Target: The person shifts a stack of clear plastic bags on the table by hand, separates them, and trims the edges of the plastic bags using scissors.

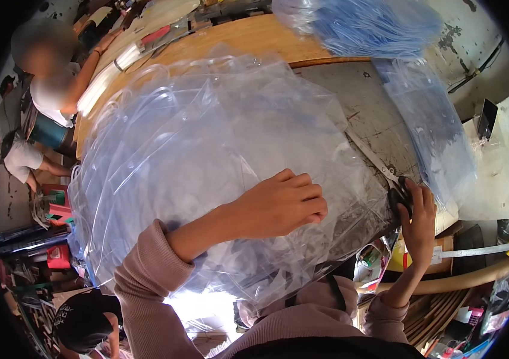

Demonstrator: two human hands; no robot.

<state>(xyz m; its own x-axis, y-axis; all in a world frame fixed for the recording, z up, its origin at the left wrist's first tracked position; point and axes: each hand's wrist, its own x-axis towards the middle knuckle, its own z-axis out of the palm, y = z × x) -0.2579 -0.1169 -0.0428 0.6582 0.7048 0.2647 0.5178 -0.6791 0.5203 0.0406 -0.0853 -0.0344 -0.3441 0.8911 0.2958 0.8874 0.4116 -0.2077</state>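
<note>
A broad heap of clear plastic pieces point(206, 131), with loop-like curved edges along its left side, spreads over the table in front of me. My left hand point(287, 203) rests on the heap near its right part, fingers curled closed against the clear plastic; the fingertips and thumb are hidden. At the table's right edge, my right hand point(421, 215) has its fingers in the black handles of a pair of scissors point(391, 173). The long blades point up and left, lying along the heap's right edge and apparently nearly closed.
Folded bluish plastic point(434, 131) lies just right of the scissors. A taller stack of bluish plastic point(374, 27) sits on the wooden board point(230, 39) at the back. One person point(57, 90) is at the table's far left, another point(24, 158) behind; a black cap point(84, 320) shows lower left.
</note>
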